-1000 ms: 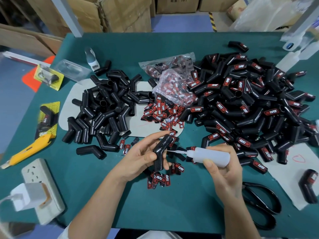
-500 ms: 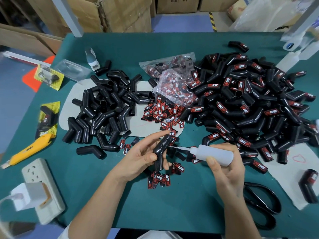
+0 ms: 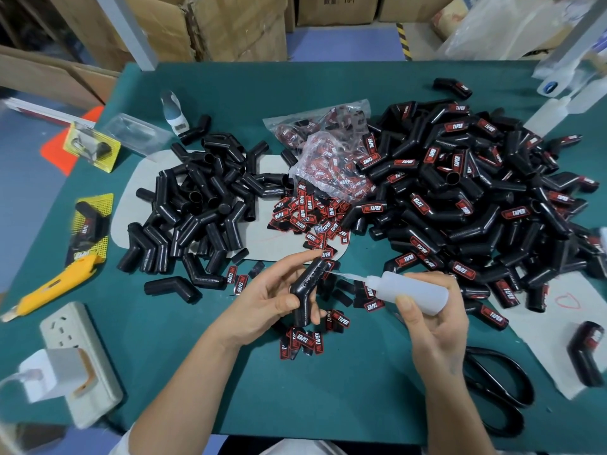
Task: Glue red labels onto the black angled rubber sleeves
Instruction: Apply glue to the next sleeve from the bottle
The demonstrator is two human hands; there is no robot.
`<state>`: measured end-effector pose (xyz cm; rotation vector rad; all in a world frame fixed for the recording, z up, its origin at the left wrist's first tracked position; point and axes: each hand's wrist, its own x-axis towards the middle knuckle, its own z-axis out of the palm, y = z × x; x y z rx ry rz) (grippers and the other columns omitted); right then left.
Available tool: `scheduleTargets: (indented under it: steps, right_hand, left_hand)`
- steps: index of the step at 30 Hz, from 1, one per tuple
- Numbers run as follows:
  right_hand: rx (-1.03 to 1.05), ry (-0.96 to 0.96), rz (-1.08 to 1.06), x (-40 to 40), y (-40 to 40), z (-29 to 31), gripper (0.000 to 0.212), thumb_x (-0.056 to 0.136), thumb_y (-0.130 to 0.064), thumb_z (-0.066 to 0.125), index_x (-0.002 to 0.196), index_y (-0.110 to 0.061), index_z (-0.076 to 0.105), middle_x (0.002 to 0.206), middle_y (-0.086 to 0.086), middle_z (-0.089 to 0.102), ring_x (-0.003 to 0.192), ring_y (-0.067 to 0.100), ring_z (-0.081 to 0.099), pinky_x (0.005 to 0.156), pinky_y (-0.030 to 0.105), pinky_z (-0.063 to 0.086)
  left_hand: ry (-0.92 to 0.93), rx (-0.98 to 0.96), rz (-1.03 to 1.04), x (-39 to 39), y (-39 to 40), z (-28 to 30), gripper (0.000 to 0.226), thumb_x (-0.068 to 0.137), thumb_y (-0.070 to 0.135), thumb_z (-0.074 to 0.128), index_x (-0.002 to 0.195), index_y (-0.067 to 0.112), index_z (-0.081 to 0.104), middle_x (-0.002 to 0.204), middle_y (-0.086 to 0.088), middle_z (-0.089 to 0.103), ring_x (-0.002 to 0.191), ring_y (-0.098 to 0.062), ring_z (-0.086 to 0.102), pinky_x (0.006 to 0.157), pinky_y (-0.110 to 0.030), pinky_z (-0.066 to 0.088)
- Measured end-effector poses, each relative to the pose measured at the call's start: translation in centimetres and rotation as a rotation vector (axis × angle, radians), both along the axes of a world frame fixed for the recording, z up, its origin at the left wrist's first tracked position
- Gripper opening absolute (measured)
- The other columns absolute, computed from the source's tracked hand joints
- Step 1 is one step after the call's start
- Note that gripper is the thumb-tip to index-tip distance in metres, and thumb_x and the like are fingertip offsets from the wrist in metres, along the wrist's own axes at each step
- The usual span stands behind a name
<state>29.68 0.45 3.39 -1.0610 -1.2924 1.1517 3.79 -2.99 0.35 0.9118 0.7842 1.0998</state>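
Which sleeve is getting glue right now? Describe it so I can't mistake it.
Start at the green table, near edge, between the two sleeve piles. The left hand holds one sleeve up off the table, with the glue bottle nozzle pointed at its upper end. It alone is lifted and bears no red label.

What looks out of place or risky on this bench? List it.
Yellow utility knife lies at the table's left edge, its blade end poking past the rim. Loose red labels are scattered under the hands, away from the label heap. No glue spill shows.
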Motion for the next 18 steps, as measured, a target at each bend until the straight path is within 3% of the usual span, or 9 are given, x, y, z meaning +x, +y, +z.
scheduleTargets:
  steps: [9, 18]
  right_hand:
    - [0.024, 0.008, 0.041, -0.13, -0.07, 0.26, 0.028, 0.087, -0.028, 0.069, 0.109, -0.045, 0.067, 0.103, -0.018, 0.069, 0.089, -0.001, 0.068, 0.075, 0.012, 0.053]
    - [0.023, 0.008, 0.053, -0.31, -0.06, 0.55, 0.028, 0.086, -0.029, 0.069, 0.108, -0.046, 0.066, 0.102, -0.019, 0.069, 0.087, -0.003, 0.067, 0.074, 0.010, 0.052]
  left_hand:
    - [-0.017, -0.023, -0.006, -0.09, -0.05, -0.21, 0.074, 0.095, 0.036, 0.076, 0.159, 0.022, 0.042, 0.104, -0.006, 0.062, 0.086, -0.031, 0.073, 0.096, -0.056, 0.056]
    - [0.024, 0.025, 0.002, 0.12, 0.05, 0.25, 0.073, 0.095, 0.038, 0.075, 0.158, 0.020, 0.043, 0.108, 0.001, 0.066, 0.082, -0.024, 0.071, 0.093, -0.046, 0.057]
